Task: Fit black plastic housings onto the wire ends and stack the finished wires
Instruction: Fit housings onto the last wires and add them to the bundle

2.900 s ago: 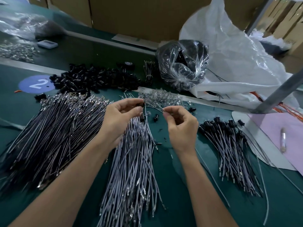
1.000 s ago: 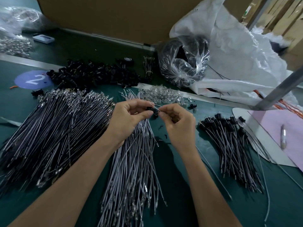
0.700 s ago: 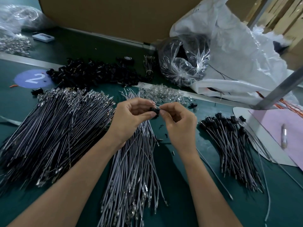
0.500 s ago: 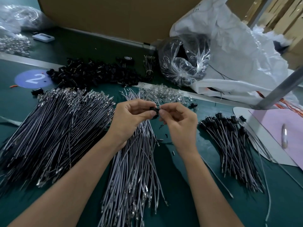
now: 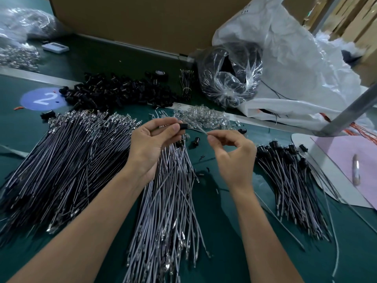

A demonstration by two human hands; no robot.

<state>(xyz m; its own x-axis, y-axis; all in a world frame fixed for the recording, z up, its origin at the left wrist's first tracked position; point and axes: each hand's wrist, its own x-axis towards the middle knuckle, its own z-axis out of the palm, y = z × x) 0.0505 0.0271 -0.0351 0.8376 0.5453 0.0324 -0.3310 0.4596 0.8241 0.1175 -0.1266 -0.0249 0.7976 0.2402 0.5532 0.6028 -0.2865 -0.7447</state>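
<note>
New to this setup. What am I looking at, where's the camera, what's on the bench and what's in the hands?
There is no machine here: a person works with bare hands, filmed by one camera worn on the head, looking down at a green table. The left hand pinches a black housing. The right hand pinches a thin wire leading to it. Under the hands lie bare grey wires, with a darker wire pile on the left. On the right are finished wires with housings fitted, and loose housings are heaped at the back.
</note>
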